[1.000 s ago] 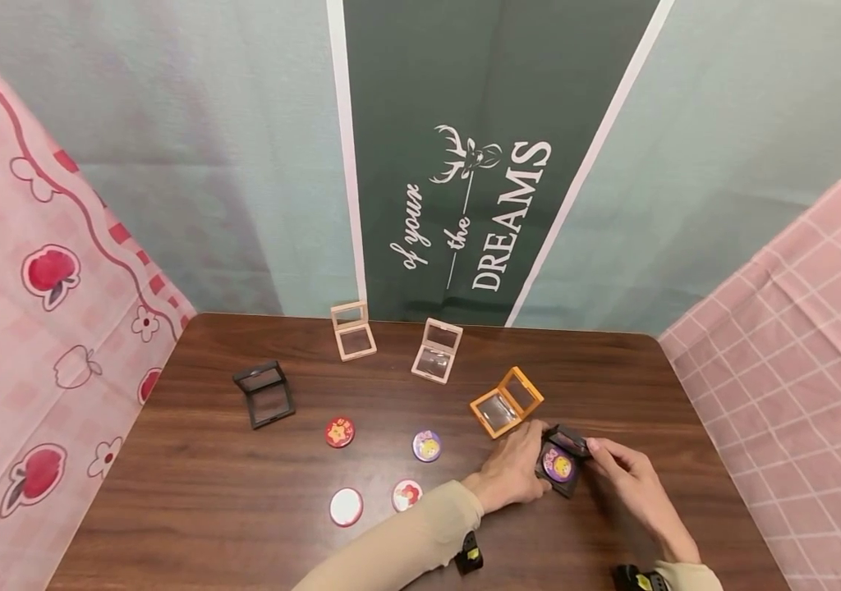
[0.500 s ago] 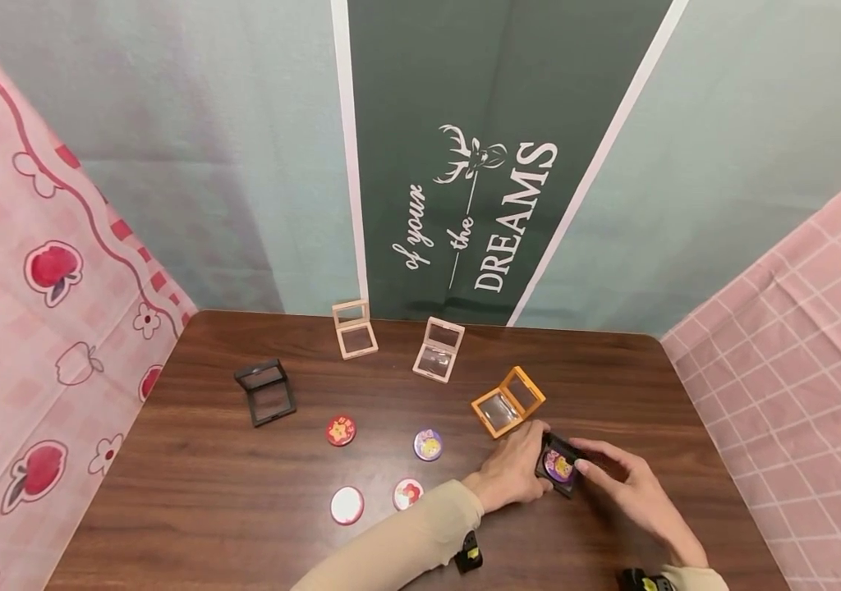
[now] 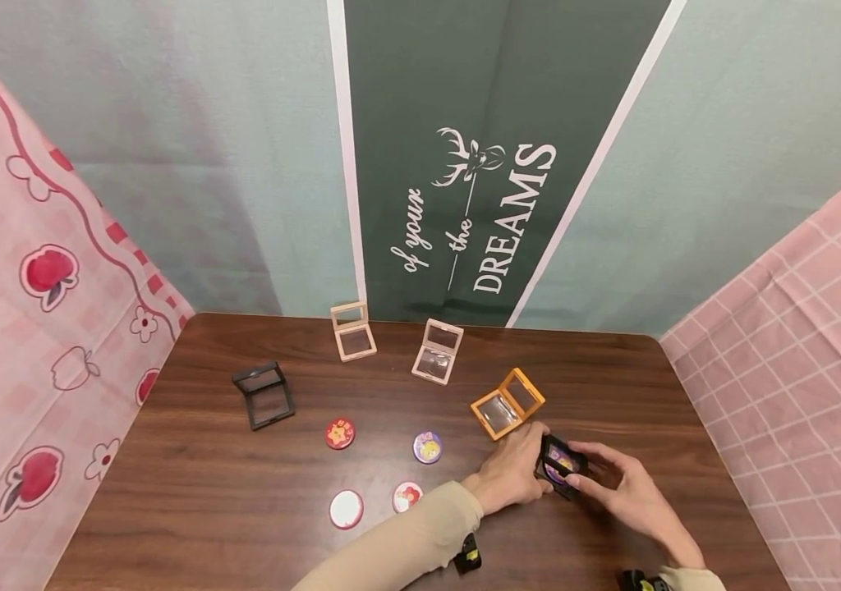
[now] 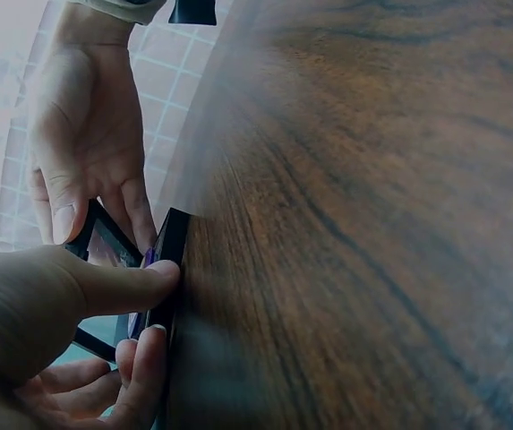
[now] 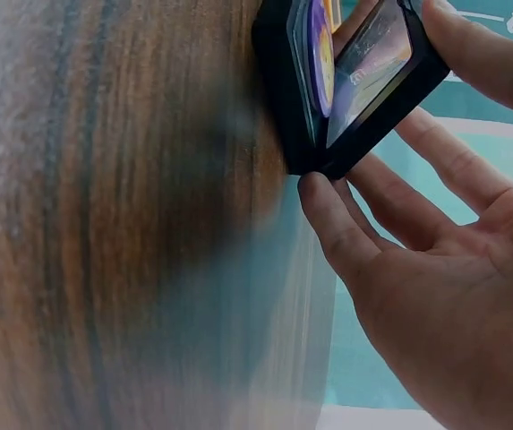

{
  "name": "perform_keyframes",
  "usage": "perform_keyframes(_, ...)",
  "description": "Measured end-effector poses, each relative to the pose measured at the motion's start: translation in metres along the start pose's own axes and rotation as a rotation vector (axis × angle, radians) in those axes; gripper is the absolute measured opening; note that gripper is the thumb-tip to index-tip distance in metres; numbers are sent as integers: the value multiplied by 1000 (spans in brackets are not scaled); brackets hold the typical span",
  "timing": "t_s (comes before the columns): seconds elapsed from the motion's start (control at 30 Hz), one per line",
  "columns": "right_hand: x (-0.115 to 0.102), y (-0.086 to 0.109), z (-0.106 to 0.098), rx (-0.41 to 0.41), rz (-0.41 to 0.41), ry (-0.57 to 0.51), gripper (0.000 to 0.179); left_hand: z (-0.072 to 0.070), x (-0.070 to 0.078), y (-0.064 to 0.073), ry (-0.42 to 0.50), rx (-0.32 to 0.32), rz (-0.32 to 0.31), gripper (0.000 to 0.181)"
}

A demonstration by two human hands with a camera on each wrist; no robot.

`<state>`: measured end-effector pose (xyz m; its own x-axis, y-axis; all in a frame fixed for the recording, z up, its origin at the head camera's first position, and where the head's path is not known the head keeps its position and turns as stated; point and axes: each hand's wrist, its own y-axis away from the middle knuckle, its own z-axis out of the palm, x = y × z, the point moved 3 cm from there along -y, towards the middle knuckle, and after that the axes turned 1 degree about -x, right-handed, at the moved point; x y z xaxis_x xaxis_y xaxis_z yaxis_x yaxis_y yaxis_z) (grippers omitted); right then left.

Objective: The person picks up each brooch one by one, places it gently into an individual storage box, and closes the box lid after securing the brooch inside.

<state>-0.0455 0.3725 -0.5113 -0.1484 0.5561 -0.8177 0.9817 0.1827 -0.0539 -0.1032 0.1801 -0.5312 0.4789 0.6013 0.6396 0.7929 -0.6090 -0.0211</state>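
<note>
At the right of the table a small black hinged display frame [image 3: 559, 442] stands half folded. Its base [image 5: 280, 81] lies low at the tabletop, with a round purple badge [image 5: 323, 63] on its film; the lid [image 5: 377, 134] tilts over the badge. My left hand [image 3: 512, 469] grips the base from the left side, thumb and fingers on its edge in the left wrist view. From the right, my right hand [image 3: 631, 497] pinches the lid by its edge, a fingertip near the hinge. An orange frame [image 3: 498, 412] stands unfolded just beyond my left hand.
Two pale frames [image 3: 355, 341] [image 3: 435, 361] stand unfolded at the back, a black one [image 3: 269, 405] at left. Several round badges lie mid-table: red [image 3: 340, 433], purple [image 3: 428, 447], white [image 3: 346, 509], and flowered [image 3: 406, 496] beside my left sleeve.
My right hand has swung the black frame's lid leftward over the purple badge, from leaning right to tilting above it. My left hand has stayed on the base.
</note>
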Motion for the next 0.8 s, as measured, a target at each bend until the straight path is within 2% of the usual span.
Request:
perform_keyframes(0.23, 3, 3, 6, 39, 8, 22, 51, 4, -3, 1, 20, -11, -1, 80)
perform_keyframes(0.63, 4, 6, 12, 94, 30, 108, 57, 2, -4, 0, -18, -46, -20, 77)
perform_keyframes(0.8, 4, 7, 15, 124, 8, 145, 59, -1, -5, -1, -10, -48, 5, 77)
